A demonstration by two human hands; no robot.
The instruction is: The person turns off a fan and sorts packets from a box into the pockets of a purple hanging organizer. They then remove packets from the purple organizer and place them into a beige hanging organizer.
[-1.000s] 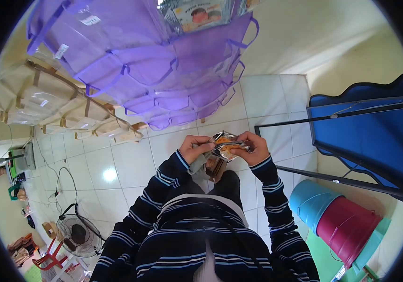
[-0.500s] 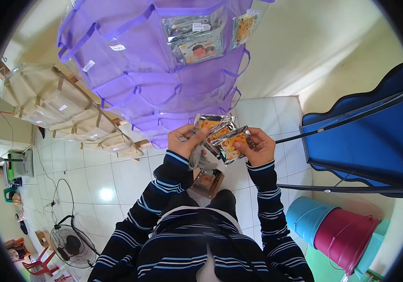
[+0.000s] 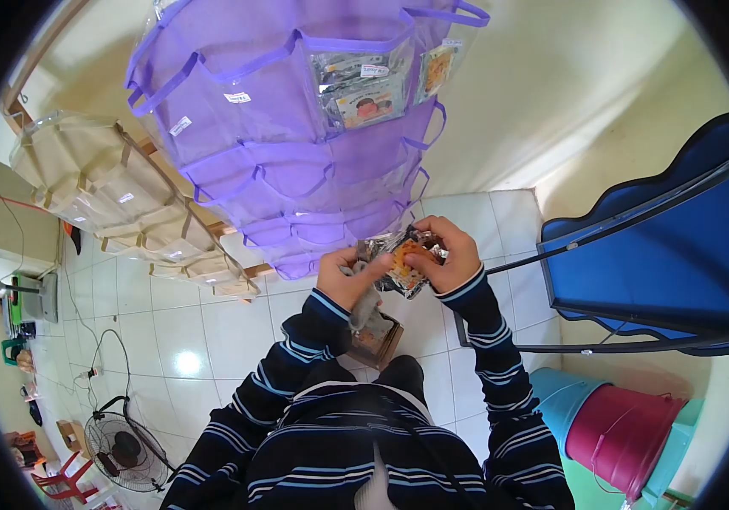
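Note:
Both hands are close together in front of my body, above the tiled floor. My left hand (image 3: pixel 346 279) is closed on the left side of several shiny foil packets (image 3: pixel 405 265) with orange and yellow print, and a grey crumpled item (image 3: pixel 364 308) hangs below it. My right hand (image 3: pixel 451 255) pinches the packets from the right, thumb on their printed face. An open cardboard box (image 3: pixel 388 344) with packets inside stands on the floor below. Just beyond the hands hangs a purple organizer (image 3: pixel 279 102) with clear pockets, one holding green and white packets (image 3: pixel 368 106).
A beige organizer (image 3: pixel 114 191) hangs at the left. A fan (image 3: pixel 127 449) and a red chair (image 3: pixel 67 483) stand at the lower left. On the right are a blue panel with a black frame (image 3: pixel 653 246) and a pink bucket (image 3: pixel 619 429) beside a light blue one (image 3: pixel 556 399).
My hands have come closer together, my right hand moving left and slightly up. The packets, fanned out before, are now bunched. The view has shifted a little.

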